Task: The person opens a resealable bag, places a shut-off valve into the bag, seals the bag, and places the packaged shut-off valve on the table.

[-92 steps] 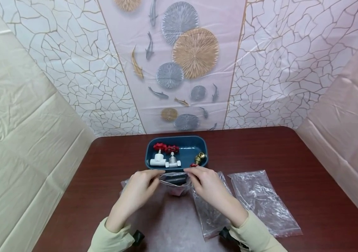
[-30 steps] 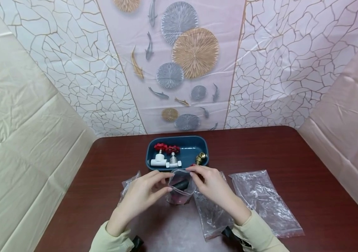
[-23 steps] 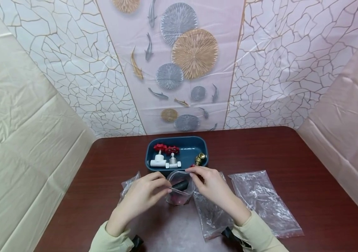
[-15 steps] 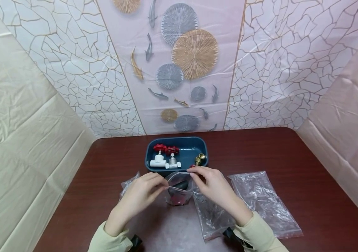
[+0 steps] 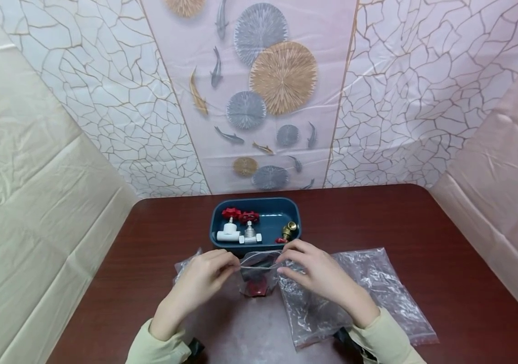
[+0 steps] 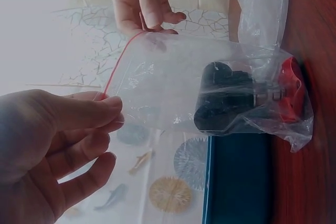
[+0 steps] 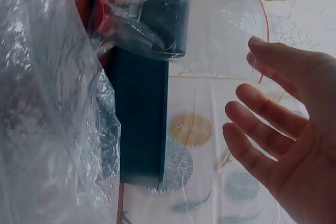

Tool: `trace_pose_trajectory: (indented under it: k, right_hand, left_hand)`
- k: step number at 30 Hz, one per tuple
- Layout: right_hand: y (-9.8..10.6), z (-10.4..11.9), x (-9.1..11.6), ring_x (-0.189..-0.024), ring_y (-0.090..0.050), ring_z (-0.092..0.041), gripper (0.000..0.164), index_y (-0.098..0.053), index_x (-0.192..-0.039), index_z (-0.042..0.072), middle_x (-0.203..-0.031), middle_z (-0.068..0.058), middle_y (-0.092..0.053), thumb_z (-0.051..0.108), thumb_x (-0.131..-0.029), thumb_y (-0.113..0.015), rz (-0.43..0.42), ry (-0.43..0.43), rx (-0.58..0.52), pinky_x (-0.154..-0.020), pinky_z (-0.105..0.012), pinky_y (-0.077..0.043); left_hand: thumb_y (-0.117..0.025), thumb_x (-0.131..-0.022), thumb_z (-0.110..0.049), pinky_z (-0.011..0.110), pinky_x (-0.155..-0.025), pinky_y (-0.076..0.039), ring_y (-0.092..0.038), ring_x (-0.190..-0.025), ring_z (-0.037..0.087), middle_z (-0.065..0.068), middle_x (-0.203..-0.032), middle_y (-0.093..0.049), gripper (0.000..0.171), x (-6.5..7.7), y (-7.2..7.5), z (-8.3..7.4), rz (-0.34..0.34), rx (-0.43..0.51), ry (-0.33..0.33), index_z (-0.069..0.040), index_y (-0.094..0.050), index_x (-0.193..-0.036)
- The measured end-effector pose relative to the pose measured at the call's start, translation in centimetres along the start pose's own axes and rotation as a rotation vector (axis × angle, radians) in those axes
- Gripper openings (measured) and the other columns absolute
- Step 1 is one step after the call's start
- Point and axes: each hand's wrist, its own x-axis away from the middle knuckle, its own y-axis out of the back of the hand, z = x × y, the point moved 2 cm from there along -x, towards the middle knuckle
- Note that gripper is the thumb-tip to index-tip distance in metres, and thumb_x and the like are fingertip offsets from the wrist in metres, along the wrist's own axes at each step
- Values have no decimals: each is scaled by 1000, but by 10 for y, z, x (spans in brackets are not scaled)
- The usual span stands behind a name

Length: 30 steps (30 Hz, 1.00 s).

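Observation:
A clear zip bag point(image 6: 168, 77) with a red strip at its mouth stands upright in front of the tray. Inside sits a valve with a black T-shaped body point(image 6: 226, 103); its red handwheel point(image 6: 291, 90) is at the bottom of the bag. My left hand point(image 5: 202, 273) pinches the left corner of the mouth between thumb and forefinger. At the right corner, my right hand point(image 5: 320, 270) pinches the edge with thumb and forefinger, its other fingers spread apart in the right wrist view.
The blue tray point(image 5: 277, 207) behind holds a white valve point(image 5: 228, 232), a silver valve point(image 5: 250, 235) and a brass valve point(image 5: 289, 229), all with red handles. Clear plastic bags point(image 5: 391, 298) lie flat at the right. Another bag point(image 5: 186, 264) lies partly behind my left hand.
The bag's mouth has gone from wide and rounded to narrower and flatter. My right hand has moved slightly right and its fingers have spread; my left hand has shifted a little left.

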Motion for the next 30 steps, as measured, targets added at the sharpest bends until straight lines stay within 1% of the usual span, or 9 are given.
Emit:
trace_pose_trajectory:
  k: [4,8,12,16,18,20,24,30]
  right_hand:
    - [1,-2,-1,-98,-63,-11,10,-73,-103,20,-108,6,-64,23,-93,-74,-31,28,88,-78,-34,-54]
    - [1,-1,-1,-95,-63,-10,8,-73,-100,18,-103,6,-65,23,-93,-74,-30,64,125,-76,-32,-54]
    - [1,0,-1,-92,-64,-10,7,-72,-98,16,-98,6,-67,19,-92,-75,-58,119,109,-77,-31,-55]
    - [0,-2,-1,-91,-66,-12,11,-73,-97,13,-97,4,-69,10,-88,-77,-105,187,103,-79,-31,-55]
    - [0,-3,-2,-92,-67,-12,14,-73,-98,12,-98,4,-69,6,-87,-77,-113,211,103,-80,-31,-55]
    - [1,-3,-2,-93,-67,-12,15,-74,-98,12,-98,4,-70,4,-86,-77,-115,224,98,-81,-30,-55]
    - [2,-4,-1,-93,-68,-13,16,-75,-98,12,-98,4,-71,3,-86,-77,-114,243,98,-81,-31,-55]
    - [3,-4,0,-89,-68,-12,21,-74,-99,13,-97,5,-72,-1,-84,-78,-114,248,63,-77,-30,-56]
  left_hand:
    - [-80,-85,-4,22,-69,-53,-62,-78,4,-8,-86,-69,14,-1,0,0,8,1,-9,-13,-73,-93]
    - [-78,-86,-2,21,-67,-52,-61,-76,4,-8,-85,-68,14,0,-1,0,1,-1,-40,-13,-72,-92]
    - [-77,-86,-1,21,-66,-51,-61,-75,4,-8,-84,-68,15,1,-1,0,-3,-8,-54,-13,-72,-91]
    - [-78,-86,-2,24,-68,-53,-62,-77,4,-8,-85,-69,14,-1,2,-1,16,-16,-39,-14,-73,-92]
    - [-78,-86,-3,24,-68,-53,-62,-77,4,-9,-85,-69,14,-2,3,-1,21,-20,-28,-15,-73,-92]
    - [-79,-86,-4,23,-67,-53,-62,-76,3,-9,-85,-68,14,-2,4,-1,21,-23,-21,-15,-73,-92]
    - [-79,-86,-6,22,-64,-51,-60,-74,2,-11,-84,-67,14,-1,4,1,7,-37,-28,-16,-73,-92]
    - [-79,-85,-4,23,-65,-52,-61,-74,2,-11,-84,-68,15,1,3,2,-5,-43,-44,-16,-73,-92]
